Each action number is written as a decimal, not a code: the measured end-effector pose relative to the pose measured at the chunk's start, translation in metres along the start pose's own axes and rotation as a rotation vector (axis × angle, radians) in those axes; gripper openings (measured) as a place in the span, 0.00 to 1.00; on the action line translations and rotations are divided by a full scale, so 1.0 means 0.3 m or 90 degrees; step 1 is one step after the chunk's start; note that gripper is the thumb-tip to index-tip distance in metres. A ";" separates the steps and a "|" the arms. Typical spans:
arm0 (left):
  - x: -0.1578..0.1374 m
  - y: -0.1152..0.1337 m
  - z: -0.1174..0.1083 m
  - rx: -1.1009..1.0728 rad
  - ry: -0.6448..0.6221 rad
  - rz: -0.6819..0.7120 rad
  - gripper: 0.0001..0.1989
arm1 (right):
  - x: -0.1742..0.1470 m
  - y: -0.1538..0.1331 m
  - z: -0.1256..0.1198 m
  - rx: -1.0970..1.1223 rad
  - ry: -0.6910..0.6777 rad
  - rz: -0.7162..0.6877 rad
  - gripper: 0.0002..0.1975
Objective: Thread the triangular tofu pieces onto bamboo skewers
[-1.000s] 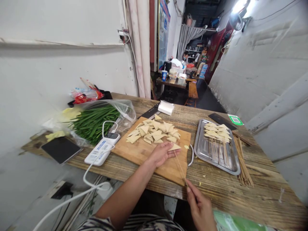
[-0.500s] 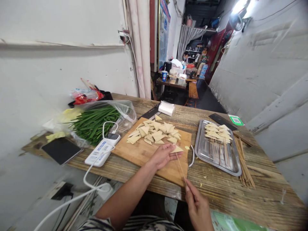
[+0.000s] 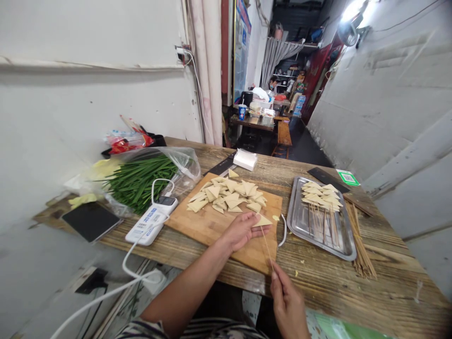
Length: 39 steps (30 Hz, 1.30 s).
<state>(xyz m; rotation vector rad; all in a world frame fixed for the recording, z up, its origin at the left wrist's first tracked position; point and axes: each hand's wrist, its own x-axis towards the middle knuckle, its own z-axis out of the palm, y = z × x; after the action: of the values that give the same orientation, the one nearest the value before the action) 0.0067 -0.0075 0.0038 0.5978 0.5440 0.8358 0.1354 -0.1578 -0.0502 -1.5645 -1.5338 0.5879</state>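
Observation:
Over the right part of a wooden cutting board (image 3: 197, 226), my left hand (image 3: 244, 230) holds a pale tofu triangle (image 3: 262, 220) between thumb and fingers. My right hand (image 3: 287, 294), at the table's front edge, pinches the lower end of a thin bamboo skewer (image 3: 267, 247). The skewer's upper end meets the triangle's near edge; how deep its tip sits I cannot tell. Behind my left hand a heap of tofu triangles (image 3: 229, 193) lies on the board. To the right, a metal tray (image 3: 300, 228) carries several skewered triangles (image 3: 319, 195).
Loose bamboo skewers (image 3: 360, 245) lie along the tray's right side. On the left are a white power bank (image 3: 151, 221) with cables, a dark tablet (image 3: 91, 220) and a bag of green chives (image 3: 141, 181). A white box (image 3: 245, 160) stands behind the board.
Both hands keep their grips on the triangle and the skewer, nearly in place. The whole view has shifted very slightly.

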 end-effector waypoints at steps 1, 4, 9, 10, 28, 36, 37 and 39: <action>0.000 0.000 0.000 0.000 -0.001 0.000 0.07 | 0.000 0.001 0.001 0.003 -0.003 0.005 0.19; -0.001 0.001 0.002 0.003 0.000 -0.003 0.07 | 0.003 -0.002 0.003 0.009 -0.005 0.017 0.19; -0.004 0.002 0.006 0.004 -0.012 -0.006 0.07 | 0.018 -0.013 0.006 0.024 0.005 0.029 0.20; -0.004 0.000 0.005 0.003 -0.015 -0.005 0.07 | 0.022 -0.016 0.007 0.027 0.007 0.029 0.20; -0.028 -0.017 -0.032 0.262 0.056 0.109 0.16 | 0.091 -0.048 -0.024 -0.043 0.027 -0.007 0.19; -0.057 0.135 -0.078 1.116 0.503 0.451 0.18 | 0.078 -0.015 -0.023 -0.030 0.033 -0.018 0.19; -0.054 0.145 -0.070 1.172 0.511 0.445 0.17 | 0.078 -0.013 -0.022 -0.027 0.033 -0.018 0.19; -0.050 0.152 -0.057 1.254 0.484 0.437 0.14 | 0.079 -0.011 -0.023 -0.020 0.034 -0.021 0.19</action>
<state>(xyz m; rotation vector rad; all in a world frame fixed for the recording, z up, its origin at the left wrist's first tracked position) -0.0364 0.0093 0.0255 2.3864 1.9547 0.9338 0.1423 -0.1370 -0.0386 -1.5641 -1.5321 0.5019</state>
